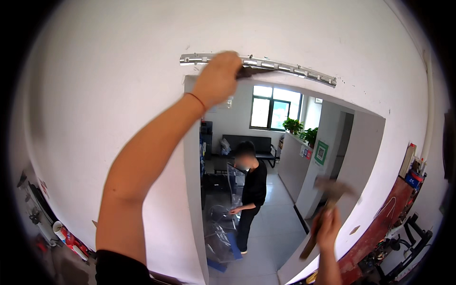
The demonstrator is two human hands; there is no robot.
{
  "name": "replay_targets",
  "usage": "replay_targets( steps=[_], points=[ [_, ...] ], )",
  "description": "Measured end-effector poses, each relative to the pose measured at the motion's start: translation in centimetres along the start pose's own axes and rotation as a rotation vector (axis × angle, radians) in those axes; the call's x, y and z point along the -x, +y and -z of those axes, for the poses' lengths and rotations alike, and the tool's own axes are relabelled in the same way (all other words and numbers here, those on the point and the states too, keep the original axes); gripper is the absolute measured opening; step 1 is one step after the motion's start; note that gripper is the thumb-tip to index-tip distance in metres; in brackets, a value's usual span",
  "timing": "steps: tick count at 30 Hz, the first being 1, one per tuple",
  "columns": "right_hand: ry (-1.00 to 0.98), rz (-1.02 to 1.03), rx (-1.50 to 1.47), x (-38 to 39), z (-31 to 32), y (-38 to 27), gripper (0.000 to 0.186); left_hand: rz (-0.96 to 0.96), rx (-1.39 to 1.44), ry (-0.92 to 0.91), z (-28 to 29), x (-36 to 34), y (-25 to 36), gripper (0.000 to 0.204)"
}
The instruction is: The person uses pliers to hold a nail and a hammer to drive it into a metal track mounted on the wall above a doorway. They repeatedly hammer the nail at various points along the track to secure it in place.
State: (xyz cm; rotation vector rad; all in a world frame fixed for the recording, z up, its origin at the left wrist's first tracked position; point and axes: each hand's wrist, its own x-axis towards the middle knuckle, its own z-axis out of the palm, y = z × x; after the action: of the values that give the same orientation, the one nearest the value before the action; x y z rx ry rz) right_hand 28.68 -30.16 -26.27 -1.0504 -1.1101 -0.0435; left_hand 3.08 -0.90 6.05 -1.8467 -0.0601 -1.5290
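Observation:
Above the doorway, a silver metal rail [266, 63] with evenly spaced fittings lies along the white wall. My left hand [219, 76] is raised against its left part, fingers closed around a dark, tapered tool [251, 72]. The tool points right along the rail's lower edge; its exact kind is hard to make out. Lower right, my right hand [327, 227] grips a hammer [335, 189] by its wooden handle. The head is up, slightly blurred, and well apart from the rail.
Through the doorway, a person in black [251, 190] handles clear plastic sheeting [221, 232]. Behind are a black bench [256, 144], a window and potted plants [293, 125]. Tools and odds and ends crowd a red surface [380, 213] at right. A red-and-white roll [69, 240] stands lower left.

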Motion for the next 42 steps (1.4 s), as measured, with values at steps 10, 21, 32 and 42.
replay_targets(
  steps=[10,21,32,42],
  points=[
    [0.033,-0.589,0.315,24.2,6.8,15.4,0.033,0.141,-0.068,-0.238,-0.9,-1.5,3.3,0.029],
    [-0.026,-0.841,0.245,31.4,8.4,20.2,0.034,0.500,-0.200,-0.508,6.3,-9.7,0.2,0.041],
    [-0.393,-1.083,0.379,26.7,7.0,9.0,0.035,1.369,0.445,-0.900,17.7,4.7,4.8,0.026],
    [-0.519,-0.924,0.386,28.5,4.4,14.4,0.036,1.296,0.616,-0.613,16.1,4.3,7.0,0.024]
  ],
)
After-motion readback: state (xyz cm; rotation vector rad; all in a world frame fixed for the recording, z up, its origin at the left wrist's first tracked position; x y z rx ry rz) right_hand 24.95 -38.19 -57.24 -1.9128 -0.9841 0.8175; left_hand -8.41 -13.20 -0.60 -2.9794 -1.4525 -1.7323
